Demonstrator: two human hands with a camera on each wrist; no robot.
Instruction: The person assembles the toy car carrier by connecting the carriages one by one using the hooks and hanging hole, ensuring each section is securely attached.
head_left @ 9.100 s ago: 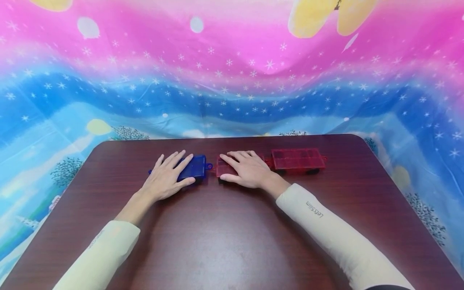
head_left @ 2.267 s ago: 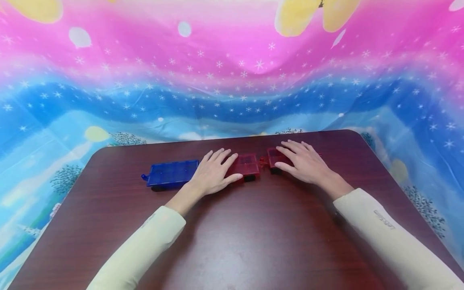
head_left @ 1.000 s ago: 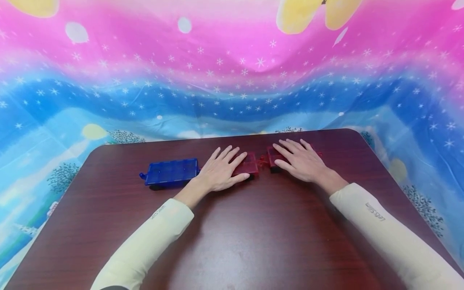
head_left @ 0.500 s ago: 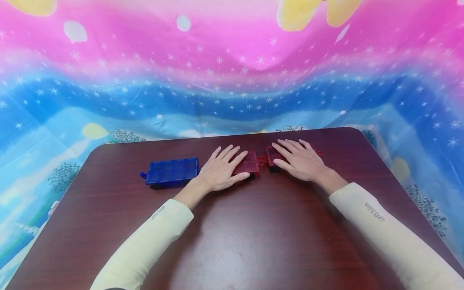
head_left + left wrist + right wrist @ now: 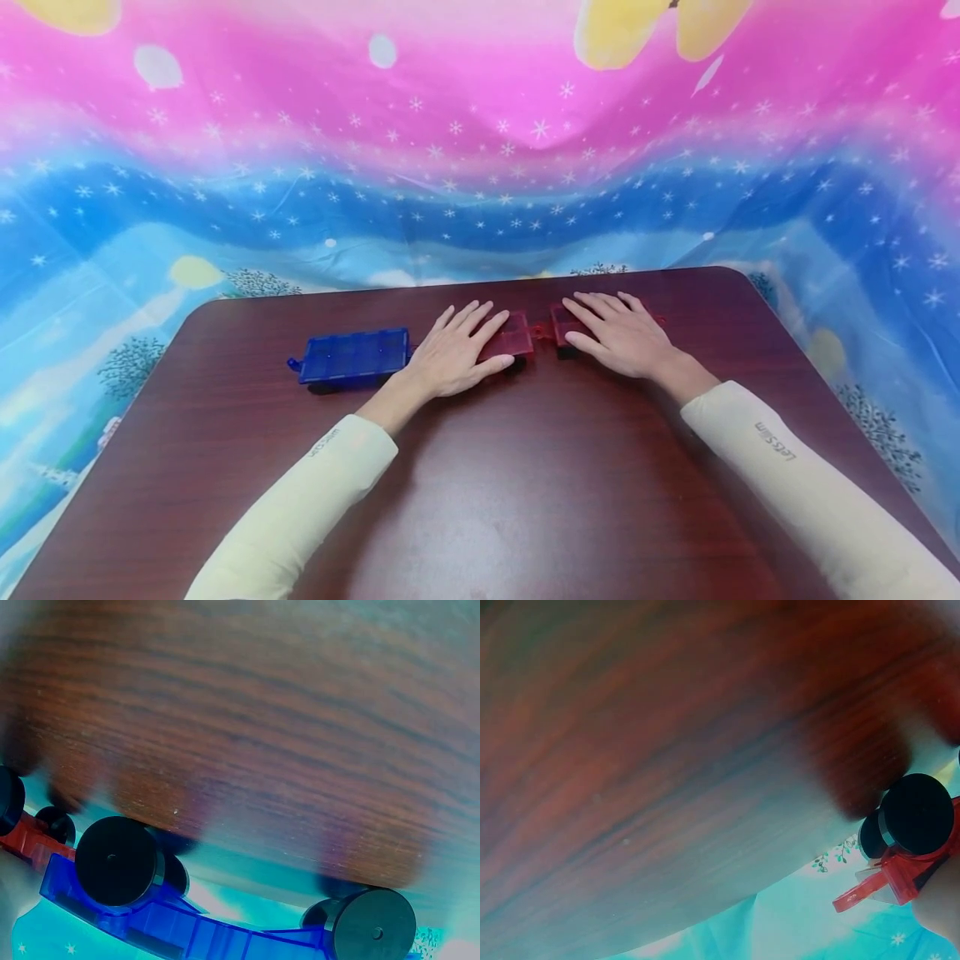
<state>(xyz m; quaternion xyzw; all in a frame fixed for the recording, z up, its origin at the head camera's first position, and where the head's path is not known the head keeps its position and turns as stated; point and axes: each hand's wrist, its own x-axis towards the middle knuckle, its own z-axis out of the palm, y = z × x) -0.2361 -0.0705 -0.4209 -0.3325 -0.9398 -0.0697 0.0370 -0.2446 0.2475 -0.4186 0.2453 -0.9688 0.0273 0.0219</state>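
Three flat toy train cars of see-through plastic with black wheels stand in a row on the dark wood table (image 5: 480, 500). My left hand (image 5: 456, 354) lies palm down with spread fingers on the middle red toy car (image 5: 517, 333), covering much of it. My right hand (image 5: 622, 340) rests the same way on the right-hand red toy car (image 5: 561, 327). Between the two red cars a red coupling (image 5: 540, 332) shows. To the left is the blue toy car (image 5: 356, 357), untouched by either hand; its link to the middle car is hidden behind my left hand.
A patterned cloth (image 5: 480, 200) in pink and blue hangs behind and along the sides of the table. The row of cars stands near the table's far edge. The blue car's wheels (image 5: 116, 861) show in the left wrist view.
Compared with nine seconds ago, my left hand has shifted right from the blue car to the middle red one, and my right hand from there to the right-hand red car. Both barely move lately.
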